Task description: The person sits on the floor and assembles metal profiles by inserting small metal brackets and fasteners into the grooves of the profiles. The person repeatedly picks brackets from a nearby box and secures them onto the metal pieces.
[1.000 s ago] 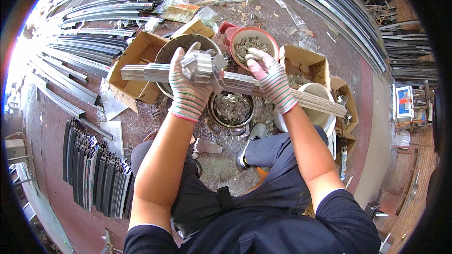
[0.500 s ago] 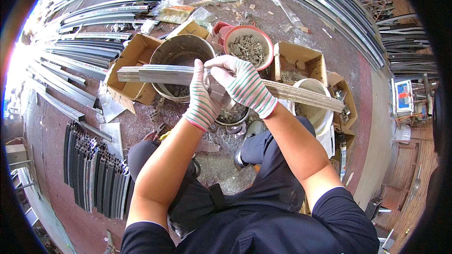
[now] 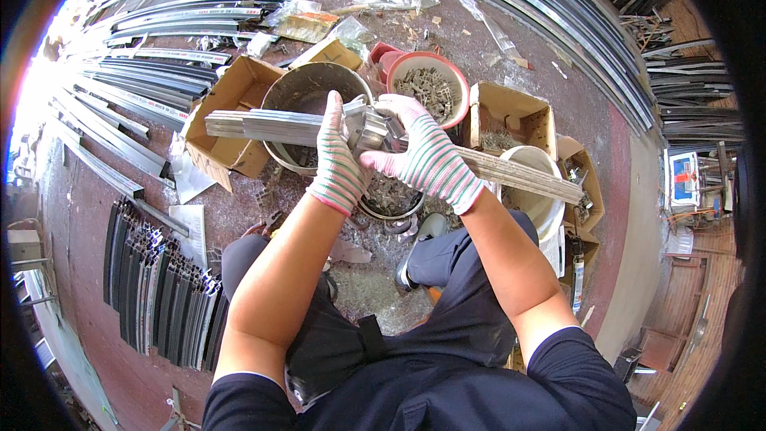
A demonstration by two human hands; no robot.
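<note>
Silver pieces (image 3: 371, 129), seemingly being bunched, sit between the cupped left hand (image 3: 337, 163) and pinching right hand (image 3: 431, 152) above long strips (image 3: 263, 124), next calling for steady pressure.

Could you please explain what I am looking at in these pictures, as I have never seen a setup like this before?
Of course. There is no machine here: a person works with two hands in striped gloves. Every picture comes from one wide fisheye camera on the person's head, looking down, so straight edges curve near the rim.

The left hand and right hand hold small metal pieces between them. A stack of long strips runs crosswise beyond the hands; contact is hard to judge.

Around them stand a large round container, a red-rimmed bowl full of small metal bits, and open cardboard boxes. On the reddish floor at left lies a row of shorter dark profiles.
</note>
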